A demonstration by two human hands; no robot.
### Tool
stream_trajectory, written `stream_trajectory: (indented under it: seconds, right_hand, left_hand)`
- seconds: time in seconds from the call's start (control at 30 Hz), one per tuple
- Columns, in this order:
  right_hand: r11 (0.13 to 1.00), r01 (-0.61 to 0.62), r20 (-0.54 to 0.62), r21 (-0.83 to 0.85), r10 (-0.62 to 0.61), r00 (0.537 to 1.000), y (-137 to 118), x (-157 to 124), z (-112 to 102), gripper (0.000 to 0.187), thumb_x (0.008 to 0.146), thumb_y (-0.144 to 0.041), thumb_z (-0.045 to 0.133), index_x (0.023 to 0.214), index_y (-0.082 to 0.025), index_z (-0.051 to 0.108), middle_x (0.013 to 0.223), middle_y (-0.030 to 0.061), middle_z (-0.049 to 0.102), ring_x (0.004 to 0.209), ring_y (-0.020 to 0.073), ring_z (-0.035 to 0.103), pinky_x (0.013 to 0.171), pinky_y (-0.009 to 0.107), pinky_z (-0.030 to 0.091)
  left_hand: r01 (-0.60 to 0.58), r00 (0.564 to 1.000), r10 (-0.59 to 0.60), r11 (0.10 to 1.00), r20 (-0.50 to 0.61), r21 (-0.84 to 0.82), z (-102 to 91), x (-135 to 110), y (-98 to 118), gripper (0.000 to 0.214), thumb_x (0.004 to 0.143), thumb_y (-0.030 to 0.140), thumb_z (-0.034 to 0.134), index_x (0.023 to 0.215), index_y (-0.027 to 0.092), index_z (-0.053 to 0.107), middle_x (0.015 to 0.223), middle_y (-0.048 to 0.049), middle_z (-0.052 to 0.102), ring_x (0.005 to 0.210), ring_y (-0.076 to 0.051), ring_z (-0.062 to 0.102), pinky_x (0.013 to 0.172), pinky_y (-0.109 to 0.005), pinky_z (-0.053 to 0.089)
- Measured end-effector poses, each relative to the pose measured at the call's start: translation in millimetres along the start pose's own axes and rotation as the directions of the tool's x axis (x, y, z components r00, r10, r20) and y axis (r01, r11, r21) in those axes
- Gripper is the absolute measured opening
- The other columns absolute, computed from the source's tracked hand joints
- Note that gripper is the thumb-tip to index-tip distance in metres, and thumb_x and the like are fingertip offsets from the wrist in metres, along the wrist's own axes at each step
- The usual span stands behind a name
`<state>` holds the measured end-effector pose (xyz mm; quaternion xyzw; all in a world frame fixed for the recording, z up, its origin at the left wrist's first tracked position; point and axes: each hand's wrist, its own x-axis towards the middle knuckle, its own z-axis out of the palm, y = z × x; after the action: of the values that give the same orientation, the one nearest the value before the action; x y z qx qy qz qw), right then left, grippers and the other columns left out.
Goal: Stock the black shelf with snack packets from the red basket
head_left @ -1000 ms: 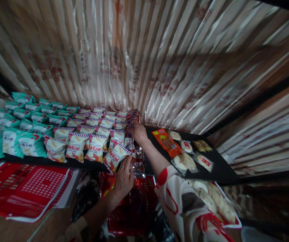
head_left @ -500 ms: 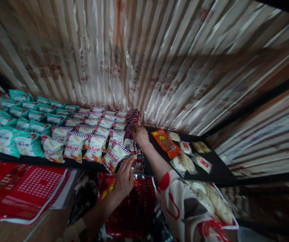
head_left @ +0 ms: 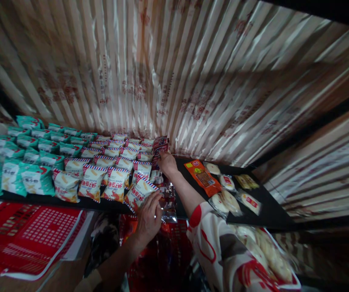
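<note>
My right hand (head_left: pixel 167 162) reaches to the back of a black shelf (head_left: pixel 268 211) and its fingers close on dark red snack packets (head_left: pixel 159 144) at the back. My left hand (head_left: pixel 148 217) is at the shelf's front edge, fingers curled on a clear shiny packet (head_left: pixel 168 202) in the same column. Rows of red-and-white striped snack bags (head_left: pixel 113 162) lie just left of both hands; one bag (head_left: pixel 139 192) lies tilted by my left hand.
Teal snack bags (head_left: pixel 19 158) fill the shelf's left end. An orange packet (head_left: pixel 203 177) and several round white pastries (head_left: pixel 227 196) lie at right. A red basket (head_left: pixel 162 251) stands below. Red printed sheets (head_left: pixel 25 231) lie lower left. Striped curtain (head_left: pixel 174 81) hangs behind.
The view has shifted slightly. Both hands stay at the same column of packets, the left hand's fingers shifting slightly along the shelf's front edge.
</note>
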<state>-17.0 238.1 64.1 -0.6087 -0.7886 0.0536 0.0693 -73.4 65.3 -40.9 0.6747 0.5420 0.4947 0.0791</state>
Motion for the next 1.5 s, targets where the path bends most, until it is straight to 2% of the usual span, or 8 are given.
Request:
stream_trajectory:
  seconds: [0.33,0.5,0.87,1.0,1.13,1.27,1.4,1.5]
  right_hand:
    - [0.994,0.007,-0.048,-0.107,-0.013,0.999,3,-5,8,0.034,0.088,-0.021,0.040,0.120,-0.024,0.050,0.119,0.0079,0.058,0.094,0.0188,0.062,0.075,0.028,0.046]
    - [0.986,0.008,-0.101,-0.167,-0.026,0.995,5,-7,9,0.032,0.090,-0.019,0.037,0.120,-0.019,0.048,0.114,0.0115,0.061,0.102,0.0203,0.059,0.080,0.029,0.045]
    - [0.993,-0.007,-0.082,-0.118,-0.002,0.997,4,0,14,0.032,0.089,-0.015,0.035,0.115,-0.020,0.054,0.112,0.0115,0.060,0.103,0.0198,0.056,0.080,0.028,0.044]
    - [0.999,0.013,-0.156,-0.049,-0.021,0.988,9,-8,14,0.032,0.089,-0.024,0.041,0.118,-0.022,0.056,0.123,0.0096,0.054,0.111,0.0229,0.049,0.089,0.032,0.042]
    - [0.994,0.074,-0.273,0.076,-0.051,0.961,16,-30,17,0.035,0.089,-0.030,0.043,0.119,-0.022,0.058,0.135,0.0078,0.043,0.117,0.0226,0.043,0.098,0.033,0.037]
    - [0.957,0.158,-0.414,0.243,-0.045,0.909,24,-65,21,0.035,0.090,-0.027,0.039,0.116,-0.017,0.059,0.133,0.0096,0.045,0.117,0.0193,0.043,0.101,0.031,0.035]
    - [0.896,0.206,-0.500,0.394,0.021,0.866,37,-117,26,0.035,0.091,-0.027,0.033,0.112,-0.015,0.058,0.123,0.0117,0.053,0.115,0.0175,0.047,0.098,0.031,0.039]
    - [0.856,0.154,-0.483,0.494,0.123,0.867,48,-167,36,0.034,0.091,-0.030,0.033,0.111,-0.016,0.056,0.110,0.0115,0.060,0.105,0.0182,0.055,0.093,0.033,0.043]
  left_hand:
    - [-0.066,0.996,0.065,0.998,0.058,0.009,3.4,2,-1,0.039,0.083,0.006,0.037,0.118,0.015,0.053,0.124,-0.0113,0.058,0.118,-0.019,0.051,0.099,-0.040,0.047]
    - [-0.048,0.994,0.044,0.998,0.102,0.037,9.1,-1,0,0.041,0.083,0.007,0.037,0.120,0.013,0.052,0.127,-0.0127,0.056,0.121,-0.020,0.049,0.098,-0.041,0.048]
    - [-0.033,0.996,0.027,0.998,0.087,0.062,11.0,-1,-1,0.037,0.084,0.008,0.037,0.116,0.012,0.054,0.125,-0.0128,0.056,0.119,-0.020,0.050,0.099,-0.040,0.047]
    - [-0.058,0.996,0.052,0.996,0.078,0.070,10.2,-3,1,0.037,0.082,0.006,0.038,0.114,0.013,0.056,0.123,-0.0132,0.057,0.118,-0.021,0.051,0.096,-0.041,0.049]
    - [-0.070,0.995,0.064,0.995,0.076,0.069,7.4,-3,4,0.036,0.081,0.006,0.038,0.112,0.011,0.056,0.124,-0.0149,0.055,0.120,-0.022,0.048,0.098,-0.042,0.046]
    - [-0.040,0.995,0.033,0.996,0.089,0.078,3.8,-4,4,0.035,0.081,0.007,0.039,0.112,0.011,0.056,0.128,-0.0157,0.052,0.124,-0.023,0.044,0.101,-0.043,0.043]
    - [-0.012,0.997,0.009,0.999,0.079,0.041,-8.9,-18,-1,0.035,0.081,0.006,0.037,0.108,0.014,0.056,0.123,-0.0126,0.054,0.119,-0.020,0.048,0.100,-0.040,0.042]
    - [0.012,0.997,-0.012,1.000,0.072,0.001,-24.2,-40,-6,0.030,0.081,0.007,0.037,0.101,0.016,0.058,0.107,-0.0092,0.061,0.106,-0.017,0.055,0.095,-0.037,0.045]
